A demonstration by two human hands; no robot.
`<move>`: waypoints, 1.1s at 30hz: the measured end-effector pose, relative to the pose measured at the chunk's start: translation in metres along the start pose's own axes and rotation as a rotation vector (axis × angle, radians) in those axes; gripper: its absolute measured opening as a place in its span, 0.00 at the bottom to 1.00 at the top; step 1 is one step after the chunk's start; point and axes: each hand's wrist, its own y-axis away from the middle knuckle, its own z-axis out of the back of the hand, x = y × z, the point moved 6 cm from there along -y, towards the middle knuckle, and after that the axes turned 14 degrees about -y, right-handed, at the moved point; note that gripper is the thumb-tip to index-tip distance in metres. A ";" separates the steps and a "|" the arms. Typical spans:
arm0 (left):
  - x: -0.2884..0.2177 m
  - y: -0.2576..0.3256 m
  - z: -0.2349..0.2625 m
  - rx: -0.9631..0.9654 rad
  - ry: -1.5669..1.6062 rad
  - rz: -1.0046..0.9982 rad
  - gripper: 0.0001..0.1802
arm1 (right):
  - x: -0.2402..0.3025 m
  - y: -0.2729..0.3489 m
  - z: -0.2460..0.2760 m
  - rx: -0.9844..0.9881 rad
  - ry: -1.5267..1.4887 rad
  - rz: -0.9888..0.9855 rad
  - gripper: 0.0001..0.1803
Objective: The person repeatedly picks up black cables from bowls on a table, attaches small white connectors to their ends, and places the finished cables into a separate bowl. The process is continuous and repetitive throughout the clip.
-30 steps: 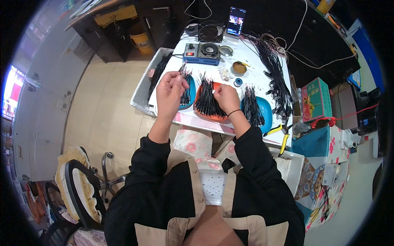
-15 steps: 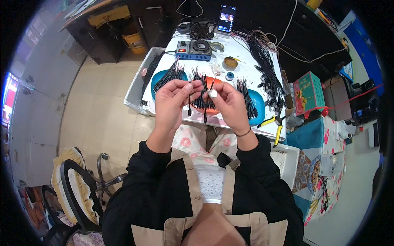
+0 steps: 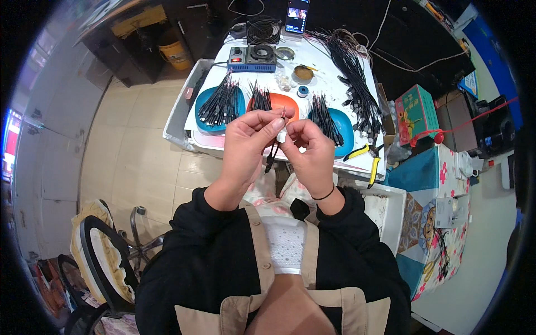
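Observation:
My left hand pinches short black cables with thin stripped wire ends pointing up; the plug ends hang below the fingers. My right hand meets it, thumb and fingertips closed at the same cables, with something white at the thumb tip. How many cables are between the fingers is hard to tell. Behind the hands, bundles of similar black cables lie in a left blue tray, an orange tray and a right blue tray. The hands partly cover the orange tray.
A small blue-sided heating unit, a tin of brown paste and a solder spool stand farther back. Yellow-handled pliers lie at the right edge. Long black cables spread beyond, and a lit phone stands at the back.
My two hands have come together, bringing the separately held cables side by side at the left fingertips. The view has shifted slightly, so the table sits a little higher and farther left.

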 end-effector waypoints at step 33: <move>0.011 0.011 -0.002 0.151 0.056 0.070 0.08 | 0.012 -0.014 0.019 0.174 -0.366 -0.015 0.08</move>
